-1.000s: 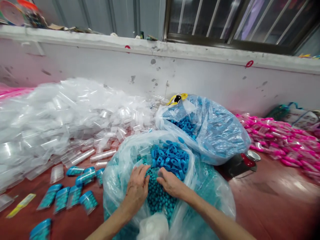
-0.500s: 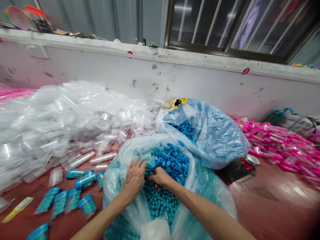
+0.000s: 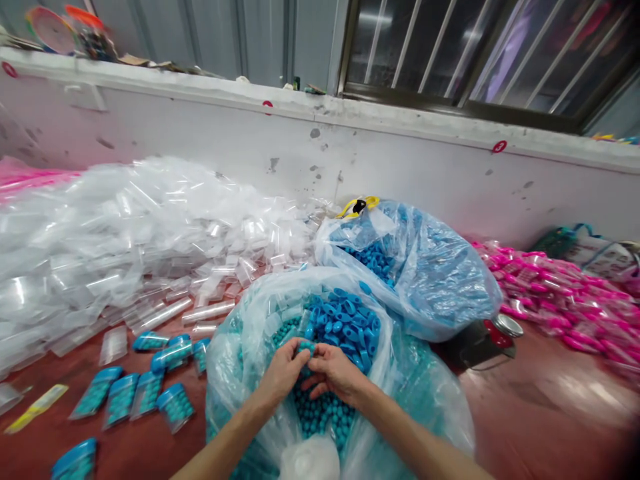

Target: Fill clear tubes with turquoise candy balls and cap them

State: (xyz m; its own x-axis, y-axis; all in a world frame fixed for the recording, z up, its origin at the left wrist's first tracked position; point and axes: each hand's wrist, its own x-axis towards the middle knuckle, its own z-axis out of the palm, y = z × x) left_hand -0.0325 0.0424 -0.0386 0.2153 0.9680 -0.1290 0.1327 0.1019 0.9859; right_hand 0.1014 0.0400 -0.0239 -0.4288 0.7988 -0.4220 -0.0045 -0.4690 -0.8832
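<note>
Left hand (image 3: 281,375) and right hand (image 3: 341,375) are both pinching what looks like a bead-filled container (image 3: 306,346) just below mid-frame, equally close, long axis too hidden to call, blue caps (image 3: 346,321) just up-right of the fingers.

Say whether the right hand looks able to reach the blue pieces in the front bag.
Likely yes: the blue pieces lie uncovered just beyond the right hand, in the open front bag, with no film visible between. The fingertips are close to the left hand, though.
</note>
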